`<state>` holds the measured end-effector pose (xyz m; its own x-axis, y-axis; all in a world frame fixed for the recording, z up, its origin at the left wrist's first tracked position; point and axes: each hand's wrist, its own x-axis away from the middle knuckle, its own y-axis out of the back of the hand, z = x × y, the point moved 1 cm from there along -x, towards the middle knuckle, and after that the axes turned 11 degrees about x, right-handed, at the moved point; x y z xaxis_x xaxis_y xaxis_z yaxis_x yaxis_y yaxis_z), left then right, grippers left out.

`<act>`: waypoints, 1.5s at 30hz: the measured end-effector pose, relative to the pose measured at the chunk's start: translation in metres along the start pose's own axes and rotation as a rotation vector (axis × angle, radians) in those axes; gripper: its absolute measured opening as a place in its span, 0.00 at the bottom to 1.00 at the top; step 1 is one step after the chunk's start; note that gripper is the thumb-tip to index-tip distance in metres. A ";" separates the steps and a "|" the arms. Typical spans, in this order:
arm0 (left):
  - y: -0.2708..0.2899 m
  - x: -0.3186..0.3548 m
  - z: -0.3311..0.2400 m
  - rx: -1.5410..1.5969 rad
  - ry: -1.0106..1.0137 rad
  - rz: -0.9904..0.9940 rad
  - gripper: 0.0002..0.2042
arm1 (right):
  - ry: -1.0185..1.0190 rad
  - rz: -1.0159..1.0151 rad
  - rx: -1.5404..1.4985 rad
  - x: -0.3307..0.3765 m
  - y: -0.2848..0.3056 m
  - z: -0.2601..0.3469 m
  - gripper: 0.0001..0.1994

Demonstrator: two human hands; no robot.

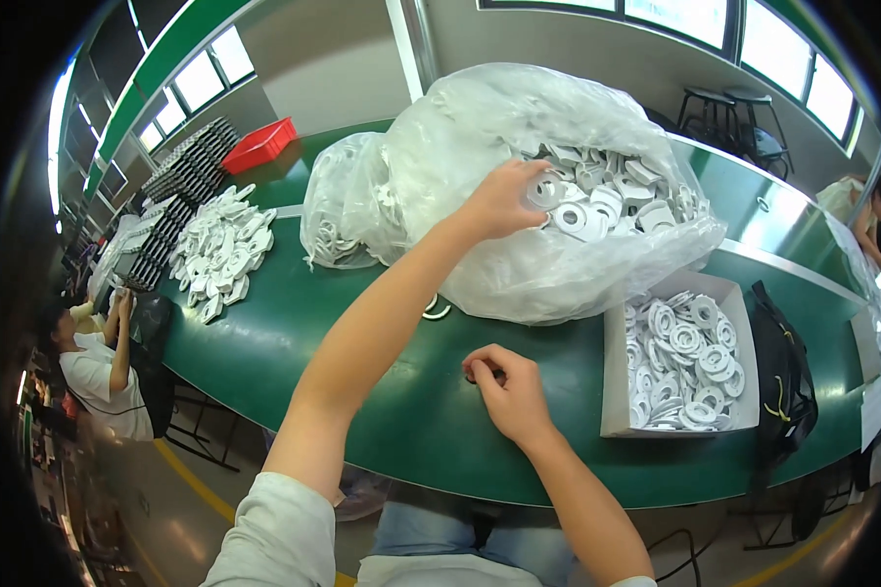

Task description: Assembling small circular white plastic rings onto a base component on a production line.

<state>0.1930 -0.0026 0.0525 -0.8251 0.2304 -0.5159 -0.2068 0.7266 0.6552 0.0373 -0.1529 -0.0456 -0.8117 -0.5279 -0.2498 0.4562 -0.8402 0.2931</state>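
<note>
My left hand (506, 201) reaches over the opening of a large clear plastic bag (519, 284), its fingers and thumb closed around the edge of a round, translucent ring-shaped part (545, 192). Inside the bag, right beside these fingers, lies a heap of white plastic parts (597, 210) with round holes. Lower down, above the green table (411, 421), my right hand (512, 393) is closed. A small dark thing shows between its thumb and fingers, too little to name. On the table between the bag and my right hand is a white curved piece (438, 311), partly hidden by my left forearm.
A white box (612, 391) full of white rings stands at the right, beside a black bag (783, 372). To the left are a smaller plastic bag (338, 196), a pile of white parts (223, 245), stacked dark trays (157, 230) and a red bin (259, 145). Other people sit at both sides.
</note>
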 end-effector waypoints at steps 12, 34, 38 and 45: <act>-0.003 0.123 -0.136 -0.444 -0.067 0.232 0.35 | -0.109 -0.275 -0.597 -0.007 0.020 -0.012 0.16; -0.033 0.072 -0.119 0.500 0.016 0.027 0.06 | -0.225 0.041 -0.392 -0.007 0.024 -0.003 0.14; 0.015 0.133 -0.097 0.709 0.471 -0.031 0.08 | -0.292 0.083 -0.485 -0.004 0.013 0.005 0.19; 0.021 0.172 -0.069 0.422 0.260 -0.147 0.07 | -0.302 0.157 -0.407 -0.004 0.012 0.007 0.16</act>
<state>0.0106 0.0075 0.0151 -0.9178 -0.0228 -0.3963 -0.1439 0.9495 0.2787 0.0435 -0.1601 -0.0346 -0.7638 -0.6424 0.0626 0.6366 -0.7658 -0.0915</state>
